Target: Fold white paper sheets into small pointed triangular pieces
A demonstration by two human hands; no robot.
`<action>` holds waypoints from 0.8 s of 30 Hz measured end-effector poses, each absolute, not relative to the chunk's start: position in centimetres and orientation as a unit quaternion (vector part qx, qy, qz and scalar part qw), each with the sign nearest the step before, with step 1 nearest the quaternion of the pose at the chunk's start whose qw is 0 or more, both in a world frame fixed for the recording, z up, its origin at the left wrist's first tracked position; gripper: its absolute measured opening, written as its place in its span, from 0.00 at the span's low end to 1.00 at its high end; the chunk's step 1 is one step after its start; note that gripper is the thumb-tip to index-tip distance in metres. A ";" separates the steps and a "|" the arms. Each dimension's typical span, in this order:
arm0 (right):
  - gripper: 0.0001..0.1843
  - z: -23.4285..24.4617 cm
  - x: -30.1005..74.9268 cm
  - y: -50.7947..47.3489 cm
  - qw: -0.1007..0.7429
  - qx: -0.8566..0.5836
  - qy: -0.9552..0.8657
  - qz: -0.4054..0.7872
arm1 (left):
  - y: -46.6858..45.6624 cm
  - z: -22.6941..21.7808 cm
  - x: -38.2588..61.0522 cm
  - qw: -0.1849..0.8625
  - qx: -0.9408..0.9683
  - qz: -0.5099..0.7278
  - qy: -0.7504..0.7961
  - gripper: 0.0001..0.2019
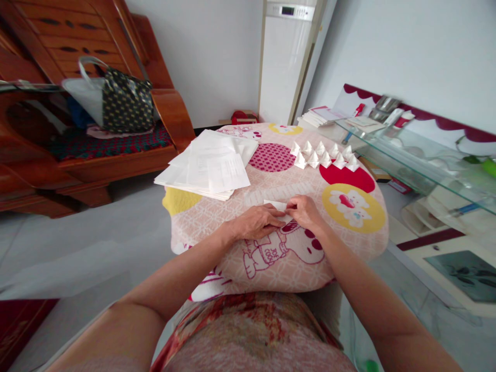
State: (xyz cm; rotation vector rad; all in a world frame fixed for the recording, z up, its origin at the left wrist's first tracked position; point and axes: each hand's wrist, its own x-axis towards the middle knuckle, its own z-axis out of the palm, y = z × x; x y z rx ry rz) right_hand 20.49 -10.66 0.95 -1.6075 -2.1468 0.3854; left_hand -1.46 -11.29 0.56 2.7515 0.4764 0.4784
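Patterned tablecloth (209,217) at lower centre apparently reads "JOE COOL"; left hand (256,222) and right hand (305,211) hold white paper (274,204).

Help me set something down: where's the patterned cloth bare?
Bare: the yellow bear oval beside the right hand; the magenta checked oval between the white paper stack and white folded papers. Crowded: those papers; the small white sheet at the left hand.

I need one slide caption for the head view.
Left hand and right hand on a small paper, with paper sheets and folded pieces beyond.
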 end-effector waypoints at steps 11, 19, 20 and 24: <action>0.09 1.1 20.7 -11.0 0.275 -0.563 -0.764 0.153 | -11.1 0.9 -1.5 0.185 0.957 0.146 0.171 0.16; 0.08 1.5 22.1 -12.3 0.321 -0.563 -0.727 0.227 | -11.2 0.8 -1.5 0.176 0.958 0.137 0.180 0.16; 0.08 1.5 22.1 -12.4 0.303 -0.570 -0.725 0.239 | -11.2 0.8 -1.5 0.177 0.958 0.138 0.180 0.16; 0.05 1.9 21.6 -12.7 0.252 -0.605 -0.711 0.257 | -11.2 0.9 -1.4 0.187 0.953 0.155 0.180 0.15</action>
